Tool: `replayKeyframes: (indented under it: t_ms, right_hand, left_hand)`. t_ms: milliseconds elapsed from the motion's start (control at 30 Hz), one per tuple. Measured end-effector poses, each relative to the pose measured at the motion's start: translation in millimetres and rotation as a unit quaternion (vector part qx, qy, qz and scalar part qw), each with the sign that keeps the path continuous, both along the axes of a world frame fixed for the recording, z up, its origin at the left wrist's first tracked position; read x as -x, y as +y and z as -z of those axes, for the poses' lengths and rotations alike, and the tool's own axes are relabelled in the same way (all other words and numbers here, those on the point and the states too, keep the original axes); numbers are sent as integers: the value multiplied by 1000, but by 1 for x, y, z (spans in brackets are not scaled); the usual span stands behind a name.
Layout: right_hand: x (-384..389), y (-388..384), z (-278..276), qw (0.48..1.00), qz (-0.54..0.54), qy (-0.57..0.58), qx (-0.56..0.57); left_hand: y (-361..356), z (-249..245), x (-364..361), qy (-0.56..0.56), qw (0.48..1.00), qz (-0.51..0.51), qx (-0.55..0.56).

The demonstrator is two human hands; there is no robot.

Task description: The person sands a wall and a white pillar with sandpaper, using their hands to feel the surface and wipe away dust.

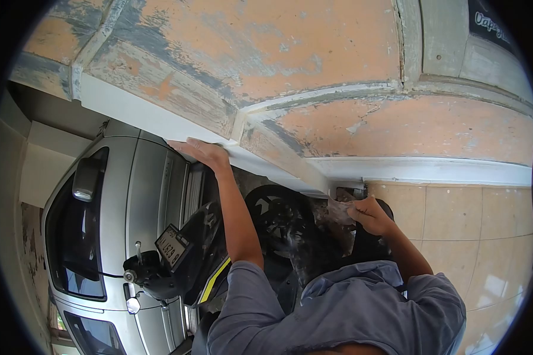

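My left hand point(202, 152) reaches up with its fingers stretched out flat along the white lower edge point(154, 115) of the worn orange-painted wall point(266, 53). On the right, lower down, my right hand point(367, 214) has its fingers closed on a crumpled clear plastic piece point(340, 211), close to the wall's white bottom edge. What lies inside or behind the plastic is too small and dark to tell.
A silver vehicle point(121, 201) stands at the left. Between it and me is a black motorcycle point(204, 248) with a mirror point(133, 305) and a number plate point(172, 248). Beige floor tiles point(453, 219) lie at the right. A dark sign point(490, 22) hangs at the top right.
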State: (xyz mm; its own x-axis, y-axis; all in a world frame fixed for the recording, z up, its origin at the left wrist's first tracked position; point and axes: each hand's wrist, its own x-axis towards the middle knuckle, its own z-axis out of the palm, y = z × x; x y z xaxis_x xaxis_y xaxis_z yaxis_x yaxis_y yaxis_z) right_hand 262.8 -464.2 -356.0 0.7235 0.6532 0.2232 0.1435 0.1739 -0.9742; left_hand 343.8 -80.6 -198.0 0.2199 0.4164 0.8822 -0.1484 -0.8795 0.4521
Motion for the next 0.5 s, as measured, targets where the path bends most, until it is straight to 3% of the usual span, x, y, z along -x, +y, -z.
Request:
replayKeyframes:
  t_ms: [67, 133, 267, 300, 400, 467, 500]
  right_hand:
    - [2, -8, -9, 1000, -7, 0, 30]
    - [0, -12, -2, 998, -2, 7, 56]
    - [-10, -13, 0, 998, 21, 5, 59]
    - [-12, -9, 0, 998, 19, 7, 56]
    - [-15, 7, 5, 1000, 11, 12, 22]
    - [-12, 20, 14, 999, -17, 7, 27]
    - [-7, 24, 13, 999, -20, 11, 28]
  left_hand:
    - [-8, -13, -9, -14, 994, -1, 106]
    - [-32, -79, -7, -26, 981, 41, 187]
    - [-56, -169, -2, -28, 999, -16, -32]
    - [-61, -178, -1, -26, 999, -17, -35]
    - [-67, -174, -3, -39, 993, 6, -107]
    - [-60, -126, -6, -37, 993, 46, -104]
    - [-59, -94, -6, -17, 991, 15, -129]
